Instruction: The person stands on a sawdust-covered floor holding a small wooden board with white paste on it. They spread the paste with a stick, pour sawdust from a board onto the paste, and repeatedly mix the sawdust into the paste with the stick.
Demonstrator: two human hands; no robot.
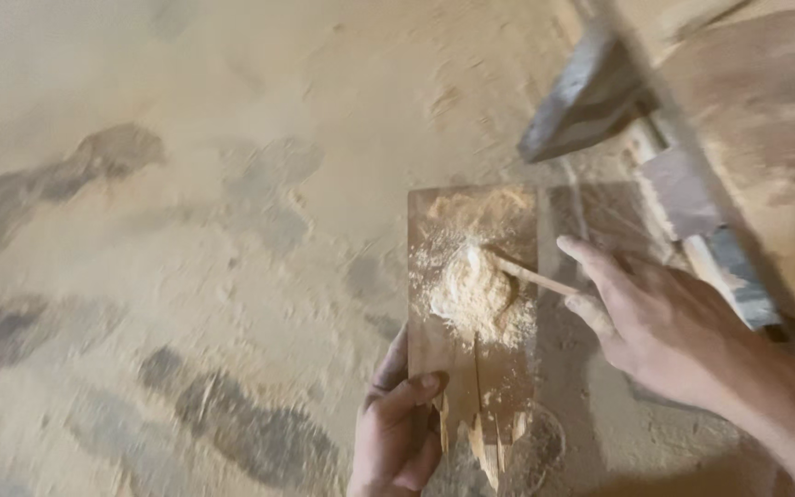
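Crowding the board [434, 340]: possibly metal scraps [591, 97].

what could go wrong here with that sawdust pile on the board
1. The left hand grips the wooden board only at its splintered, cracked lower end, so it could tip and dump the sawdust heap, or a splinter could jab the palm.
2. The right hand works a thin stick into the heap; a hard push may scatter it off the edge onto the dusty floor.
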